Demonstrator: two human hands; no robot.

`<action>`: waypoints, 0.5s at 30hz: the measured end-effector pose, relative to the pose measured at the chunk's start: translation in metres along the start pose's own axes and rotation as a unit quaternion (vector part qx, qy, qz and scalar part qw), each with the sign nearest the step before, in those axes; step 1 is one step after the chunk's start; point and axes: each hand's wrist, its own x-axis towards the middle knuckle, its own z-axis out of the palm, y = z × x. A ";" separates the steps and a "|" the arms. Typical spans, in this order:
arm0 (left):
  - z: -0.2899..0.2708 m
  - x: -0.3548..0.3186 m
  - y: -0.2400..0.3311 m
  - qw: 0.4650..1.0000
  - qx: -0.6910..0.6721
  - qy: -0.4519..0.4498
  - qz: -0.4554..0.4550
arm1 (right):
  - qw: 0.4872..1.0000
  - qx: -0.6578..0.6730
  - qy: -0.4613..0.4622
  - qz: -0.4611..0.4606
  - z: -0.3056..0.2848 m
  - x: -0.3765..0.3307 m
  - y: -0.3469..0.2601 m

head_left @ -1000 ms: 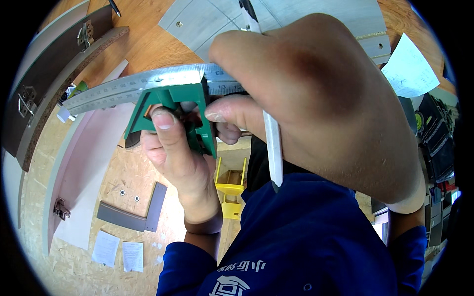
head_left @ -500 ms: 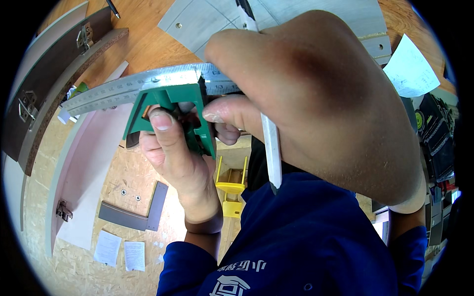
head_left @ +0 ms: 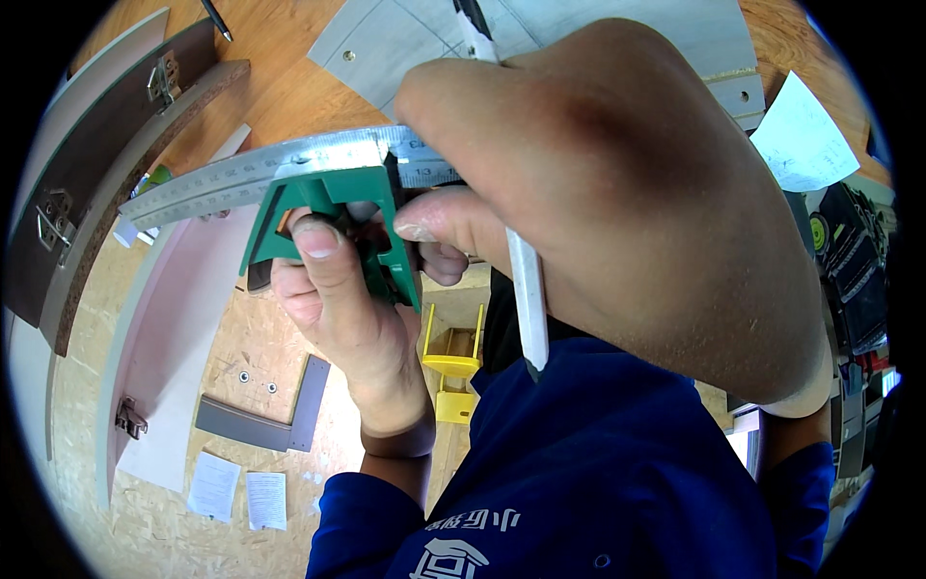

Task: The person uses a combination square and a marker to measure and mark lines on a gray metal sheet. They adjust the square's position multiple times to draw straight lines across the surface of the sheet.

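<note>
Close before me is a combination square with a green head and a silver steel ruler running through it. My left hand is closed round the green head from below, its thumb pressing inside the frame. My right hand pinches the ruler's right end just beside the head, thumb underneath. A white pencil with dark ends is tucked in the right hand and sticks out below and above it. The ruler's right tip is hidden behind the right hand.
A grey panel with drawn lines lies on the wooden tabletop. Dark boards with hinges stand at left. A paper sheet and a tool bag are at right. A yellow stool-like object sits below.
Both hands keep their grip on the square. The pencil and right hand have shifted very slightly left; the background has moved a little with the view.
</note>
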 end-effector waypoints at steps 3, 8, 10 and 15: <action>0.000 0.002 0.000 1.000 -0.006 -0.006 -0.003 | 1.000 0.002 0.000 0.001 -0.001 0.002 0.001; -0.001 0.006 0.001 1.000 -0.003 -0.010 -0.003 | 1.000 0.004 -0.001 0.003 -0.003 0.005 0.001; 0.001 0.006 0.003 1.000 -0.002 -0.017 -0.006 | 1.000 0.005 -0.003 0.002 -0.004 0.006 0.002; 0.004 0.007 0.005 1.000 -0.006 -0.021 -0.010 | 1.000 0.007 -0.002 0.005 -0.005 0.007 0.002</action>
